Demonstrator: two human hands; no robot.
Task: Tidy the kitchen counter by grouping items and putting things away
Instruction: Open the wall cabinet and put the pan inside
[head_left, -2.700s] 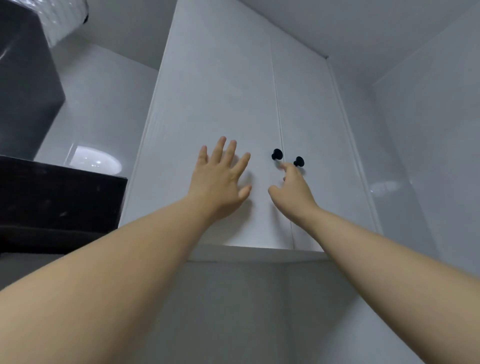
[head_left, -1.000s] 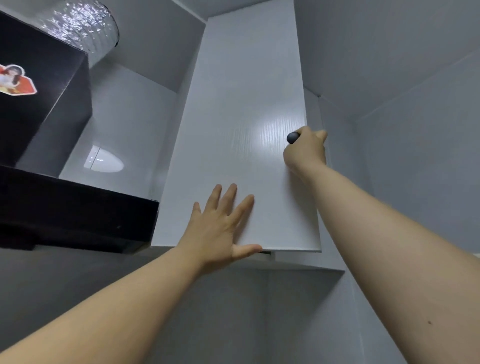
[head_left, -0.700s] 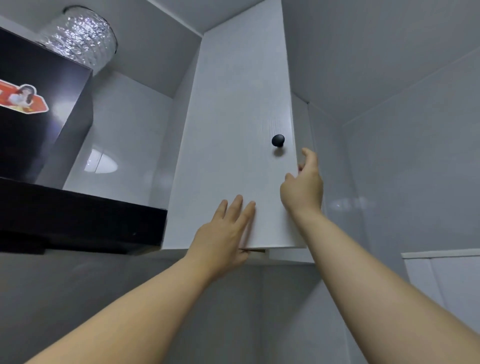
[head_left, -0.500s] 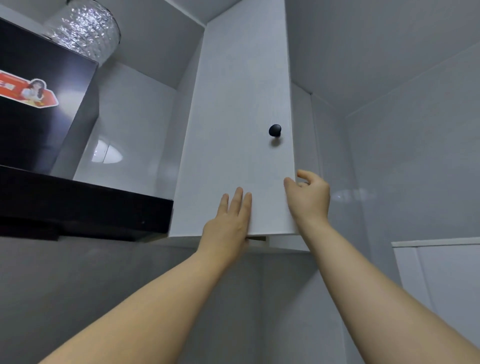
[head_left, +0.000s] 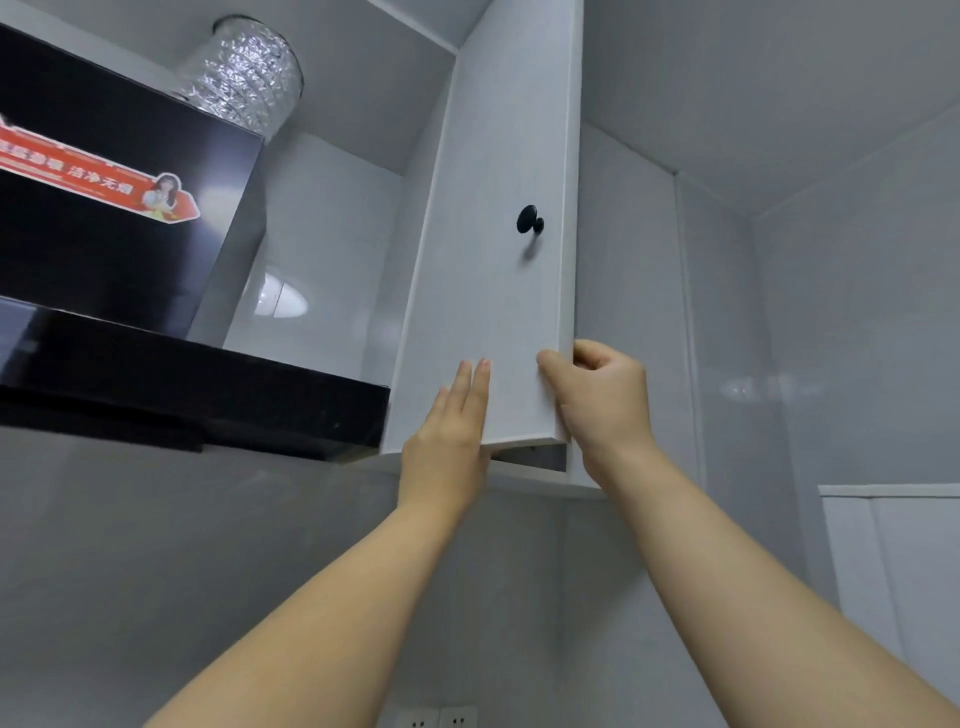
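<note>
While looking up from below, reaches both bare arms to the white cabinet door, high on the wall just right of the black range hood. Grips the door's free right edge near its lower corner with the right hand: thumb laid on the front face, other fingers curled round the edge behind it. Lays the left hand flat on the door's front at the bottom edge, fingers straight, pressed together and pointing up. Holds the door ajar, swung out from the cabinet body, with a dark gap showing under the door's lower edge. Has both hands below the round black knob, which sits near the free edge. Cannot tell what lies inside the cabinet. Takes in a red sticker on the hood's black upper box, a crinkled silver foil duct rising behind it, and glossy white wall tile between hood and door. Takes in two white wall sockets at the bottom of the view, between the forearms.
</note>
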